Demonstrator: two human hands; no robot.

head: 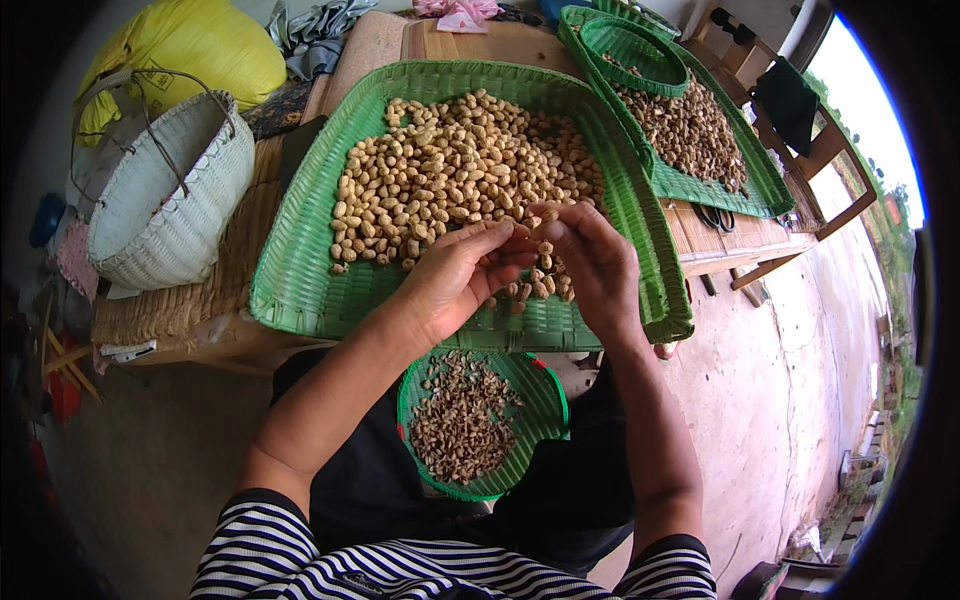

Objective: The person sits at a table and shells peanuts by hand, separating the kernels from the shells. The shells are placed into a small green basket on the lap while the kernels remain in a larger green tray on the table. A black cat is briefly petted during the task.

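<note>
A large green woven tray point(300, 247) lies before me with a heap of unshelled peanuts point(450, 165) in it. My left hand point(469, 266) is over the tray's near part, palm turned up and fingers curled; whether something lies in them is hard to tell. Touching its fingertips from the right, my right hand point(592, 247) pinches a peanut point(550, 216) between thumb and forefinger. A few darker peanuts point(541, 285) lie below the hands. Between my knees sits a round green basket point(536, 442) with small brown pieces, seemingly shells point(465, 427).
A white woven basket point(180, 217) with a thin handle stands at the left, before a yellow sack point(202, 52). Another green tray point(765, 191) at the right holds brown pieces and a small green basket point(637, 79). A wooden chair point(847, 172) stands beyond it.
</note>
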